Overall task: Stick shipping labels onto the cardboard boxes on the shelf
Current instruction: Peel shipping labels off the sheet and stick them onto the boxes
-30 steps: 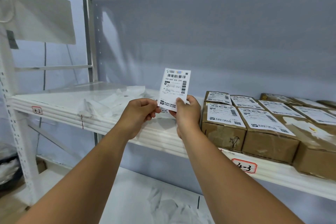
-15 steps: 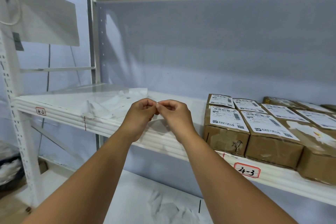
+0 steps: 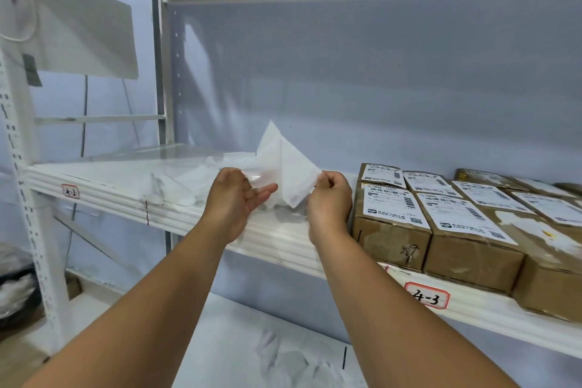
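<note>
Forearms rising from the lower edge, over a lower shelf strewn with paper scraps. Both hands raised just in front of the shelf lip. Left hand with fingers stretched nearly straight toward the right, glossy see-through edge of a sheet lying against them under the thumb. Right hand with fingers curled, pinching the right corner of the shipping label. Label held in the air between the hands, just above the shelf, blank white side to the camera, creased into a peak pointing up. On the shelf lip, a red-framed tag reading 4-3 below the boxes, and a second tag off to the left. Close beside the right hand, cardboard boxes in rows on the shelf, packed side against side, the nearest ones each bearing a printed sticker on top. Left of the hands, loose white and clear sheets heaped on the shelf. Behind all, a pale grey back panel; far left, a perforated white upright and a white board hanging higher.
</note>
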`<state>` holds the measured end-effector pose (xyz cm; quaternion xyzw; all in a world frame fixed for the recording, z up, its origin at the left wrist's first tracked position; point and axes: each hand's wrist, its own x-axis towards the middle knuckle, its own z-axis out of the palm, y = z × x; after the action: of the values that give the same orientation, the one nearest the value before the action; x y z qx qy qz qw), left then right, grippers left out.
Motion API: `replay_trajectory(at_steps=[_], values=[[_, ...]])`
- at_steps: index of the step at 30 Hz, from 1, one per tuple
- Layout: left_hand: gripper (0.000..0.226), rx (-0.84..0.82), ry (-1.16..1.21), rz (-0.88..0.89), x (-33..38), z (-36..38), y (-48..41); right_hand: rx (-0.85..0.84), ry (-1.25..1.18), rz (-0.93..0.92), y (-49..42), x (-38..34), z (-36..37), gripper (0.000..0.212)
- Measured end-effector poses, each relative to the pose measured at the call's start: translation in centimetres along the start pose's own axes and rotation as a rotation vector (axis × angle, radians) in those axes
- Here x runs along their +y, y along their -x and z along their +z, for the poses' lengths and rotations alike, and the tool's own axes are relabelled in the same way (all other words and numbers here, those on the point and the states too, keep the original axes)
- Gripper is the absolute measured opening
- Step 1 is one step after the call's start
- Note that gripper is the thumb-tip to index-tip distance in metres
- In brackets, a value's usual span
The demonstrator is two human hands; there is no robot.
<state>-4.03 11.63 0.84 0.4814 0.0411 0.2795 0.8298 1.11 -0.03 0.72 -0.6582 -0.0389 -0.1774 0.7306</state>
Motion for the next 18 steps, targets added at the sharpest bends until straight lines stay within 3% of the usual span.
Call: replay_trajectory(at_steps=[4, 9, 13, 16, 18], values=[[0.024, 0.076, 0.276, 0.01, 0.2, -0.4, -0.7, 0.003, -0.188, 0.113, 0.3, -0.7, -0.1, 0.027], [0.025, 0.124, 0.453, 0.118, 2.5, -0.5, -1.5, -0.009, -0.307, 0.122, 0.3, -0.6, 0.2, 0.028], [0.022, 0.288, 0.556, 0.226, 5.6, -1.4, -2.8, 0.038, -0.327, 0.104, 0.2, -0.8, 0.3, 0.029], [0.017, 0.363, 0.371, 0.344, 6.0, -2.9, -3.5, 0.033, -0.264, 0.091, -0.1, -0.6, 0.5, 0.028], [0.015, 0.355, -0.144, 0.474, 4.8, -3.4, -3.4, -0.02, -0.184, 0.083, -0.2, -0.3, 0.7, 0.027]])
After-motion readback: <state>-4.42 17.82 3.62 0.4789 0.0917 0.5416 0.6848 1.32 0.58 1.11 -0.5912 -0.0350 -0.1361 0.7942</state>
